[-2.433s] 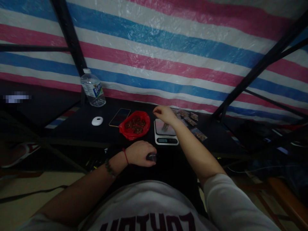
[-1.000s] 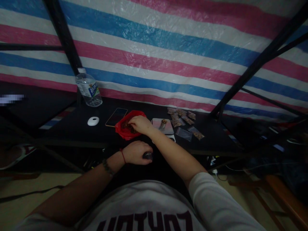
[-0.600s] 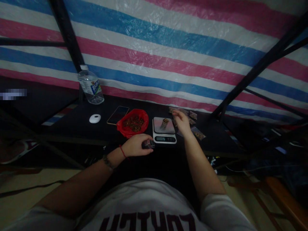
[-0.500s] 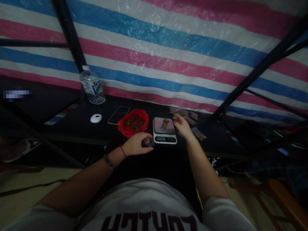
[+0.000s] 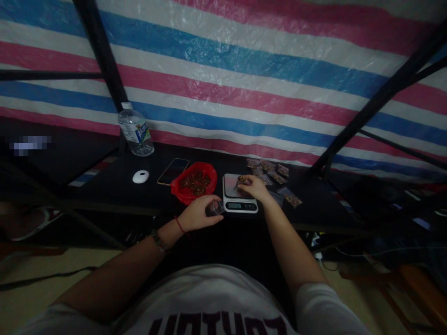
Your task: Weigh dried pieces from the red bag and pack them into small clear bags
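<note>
Head view: right hand [image 5: 252, 187] is resting on the scale [image 5: 239, 194], fingers pinching a small bag there. Left hand [image 5: 199, 215] is gripping a clear bag [image 5: 214, 208] at the desk [image 5: 115, 186] edge, beside the red bag [image 5: 193, 184].

White lettered shirt [image 5: 216, 302], red wrist string [image 5: 180, 225]

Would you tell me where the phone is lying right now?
In the head view, the phone lies flat on the dark table, between the white puck and the red bag.

Striped tarp [image 5: 244, 79] wall behind dark table [image 5: 115, 186].
</note>
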A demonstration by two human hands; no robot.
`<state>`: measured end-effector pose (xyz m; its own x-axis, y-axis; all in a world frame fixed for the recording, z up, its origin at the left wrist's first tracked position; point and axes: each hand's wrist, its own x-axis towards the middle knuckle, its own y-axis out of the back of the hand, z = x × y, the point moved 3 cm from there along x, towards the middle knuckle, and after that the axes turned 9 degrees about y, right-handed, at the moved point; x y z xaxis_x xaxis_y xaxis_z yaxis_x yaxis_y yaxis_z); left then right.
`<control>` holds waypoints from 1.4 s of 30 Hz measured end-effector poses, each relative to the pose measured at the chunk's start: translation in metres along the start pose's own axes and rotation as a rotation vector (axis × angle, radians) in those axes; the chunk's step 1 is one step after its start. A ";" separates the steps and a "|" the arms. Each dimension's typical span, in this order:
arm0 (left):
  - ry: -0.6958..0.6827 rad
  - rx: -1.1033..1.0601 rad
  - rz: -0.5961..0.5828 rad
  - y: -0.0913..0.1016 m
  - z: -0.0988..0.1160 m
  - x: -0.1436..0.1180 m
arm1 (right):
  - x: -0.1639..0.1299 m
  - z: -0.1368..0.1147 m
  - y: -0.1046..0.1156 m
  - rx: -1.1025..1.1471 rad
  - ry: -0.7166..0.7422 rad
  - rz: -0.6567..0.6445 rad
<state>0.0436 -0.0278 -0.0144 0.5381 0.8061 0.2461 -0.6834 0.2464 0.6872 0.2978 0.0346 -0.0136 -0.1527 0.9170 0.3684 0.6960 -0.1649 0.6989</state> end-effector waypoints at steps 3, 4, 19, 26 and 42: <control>0.009 -0.005 0.045 0.003 -0.003 0.001 | -0.001 -0.001 0.001 -0.029 -0.010 0.013; 0.011 -0.006 0.067 0.004 -0.004 0.002 | -0.002 -0.003 0.002 -0.027 -0.009 0.018; 0.052 0.128 0.292 0.017 -0.007 0.004 | -0.023 -0.082 -0.031 0.315 0.285 -0.099; 0.029 0.187 0.284 0.020 -0.005 0.003 | -0.032 -0.092 -0.029 0.199 0.295 -0.114; -0.041 0.291 0.211 0.009 -0.001 0.000 | -0.047 -0.093 -0.023 0.211 0.338 -0.227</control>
<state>0.0364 -0.0253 -0.0086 0.4235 0.7991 0.4266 -0.6158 -0.0914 0.7826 0.2241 -0.0385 0.0103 -0.5140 0.7458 0.4238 0.7406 0.1365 0.6579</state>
